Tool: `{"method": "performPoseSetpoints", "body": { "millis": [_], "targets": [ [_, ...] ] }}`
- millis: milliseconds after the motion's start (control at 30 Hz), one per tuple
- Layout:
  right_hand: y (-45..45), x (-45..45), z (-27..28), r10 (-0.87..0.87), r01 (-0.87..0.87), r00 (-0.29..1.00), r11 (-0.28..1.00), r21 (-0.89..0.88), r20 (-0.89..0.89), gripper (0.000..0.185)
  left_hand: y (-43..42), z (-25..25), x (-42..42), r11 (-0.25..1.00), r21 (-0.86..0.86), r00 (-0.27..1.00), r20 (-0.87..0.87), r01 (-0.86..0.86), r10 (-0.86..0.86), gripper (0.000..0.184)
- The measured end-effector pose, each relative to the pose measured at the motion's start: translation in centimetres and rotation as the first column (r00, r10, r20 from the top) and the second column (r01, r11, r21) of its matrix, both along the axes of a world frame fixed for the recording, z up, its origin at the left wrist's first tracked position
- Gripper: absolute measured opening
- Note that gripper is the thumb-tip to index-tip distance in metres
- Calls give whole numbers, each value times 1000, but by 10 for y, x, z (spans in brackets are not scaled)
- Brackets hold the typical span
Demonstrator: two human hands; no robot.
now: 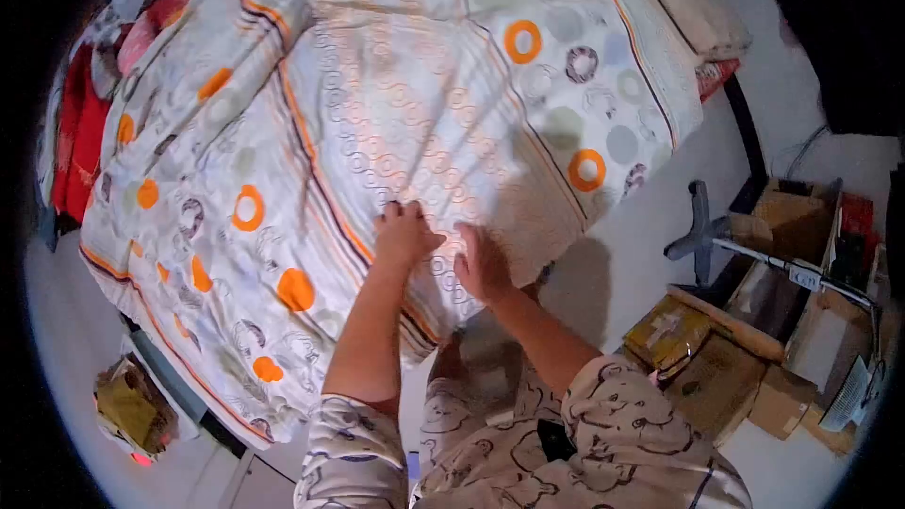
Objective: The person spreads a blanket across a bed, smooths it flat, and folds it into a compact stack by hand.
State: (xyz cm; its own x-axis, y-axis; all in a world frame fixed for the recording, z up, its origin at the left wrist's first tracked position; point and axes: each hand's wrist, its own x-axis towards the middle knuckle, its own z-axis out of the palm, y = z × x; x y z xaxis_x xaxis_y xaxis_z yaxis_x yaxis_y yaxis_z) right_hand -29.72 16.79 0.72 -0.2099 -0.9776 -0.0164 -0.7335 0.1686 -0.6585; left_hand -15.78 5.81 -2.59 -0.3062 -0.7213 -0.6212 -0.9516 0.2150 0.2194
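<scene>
A white bed cover (377, 123) with orange rings, grey dots and striped bands is spread over a bed. My left hand (403, 234) rests on its patterned middle band near the front edge. The fingers are bent and slightly apart, with the thumb out to the right. Creases run through the cloth away from the fingertips. Close by on the right, my right hand (483, 266) touches the same band, thumb and forefinger apart. Its other fingers are partly hidden. No fold of cloth shows clearly inside either hand.
Red cloth (80, 137) hangs at the bed's far left. A rolled beige bundle (683, 0) lies at the back right. To my right are cardboard boxes (712, 377) and a dark-footed stand (699, 236). A bag (137, 405) sits low on the left.
</scene>
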Motion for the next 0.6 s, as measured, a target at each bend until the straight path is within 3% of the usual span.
{"method": "performPoseSetpoints", "body": {
  "millis": [33, 67, 100, 200, 267, 300, 367, 400, 467, 500, 533, 567, 600],
  "targets": [
    [-3, -23, -1, -46, 51, 990, 998, 31, -134, 50, -2, -7, -13, 996, 16, 994, 76, -82, 81, 71],
    [-1, -28, 1, -63, 70, 990, 996, 55, -125, 53, -5, 16, -19, 991, 15, 982, 138, -132, 129, 72],
    [24, -56, -47, 11, 6, 995, 985, 174, -98, 51, -8, 32, -37, 985, 14, 966, 197, -173, 167, 74],
    [24, -89, -50, 73, -75, 997, 988, 138, 18, 46, -15, 28, -46, 978, 7, 933, 301, -209, 197, 73],
    [6, -112, -34, -12, -21, 916, 997, 77, 400, 42, -7, 13, -28, 970, -23, 947, 215, -241, 240, 75],
    [-2, -134, -44, -219, 233, 920, 972, -4, 325, 40, -9, 11, -31, 972, -44, 954, 187, -231, 235, 75],
    [2, -184, -41, -578, 560, 810, 812, 163, 97, 42, -5, -6, -14, 976, -89, 960, 180, -201, 214, 75],
    [4, -203, -51, -587, 590, 792, 807, -36, -168, 45, -6, -7, -11, 978, -94, 962, 183, -187, 202, 74],
    [9, -231, -40, -653, 694, 713, 709, 124, -255, 58, -9, -6, -19, 979, -97, 958, 209, -178, 195, 74],
    [18, -253, -63, -658, 696, 712, 706, 130, -245, 58, -10, 12, -31, 976, -81, 952, 217, -202, 215, 74],
    [30, -285, -107, -722, 672, 685, 678, 297, 98, 63, -12, 13, -39, 975, -90, 946, 238, -203, 219, 74],
    [38, -296, -123, -741, 599, 547, 672, 435, 391, 67, -10, 15, -36, 974, -86, 946, 234, -210, 224, 74],
    [36, -299, -120, -619, 564, 765, 777, 279, 177, 67, -12, 12, -30, 973, -96, 942, 247, -208, 226, 74]
  ]
}}
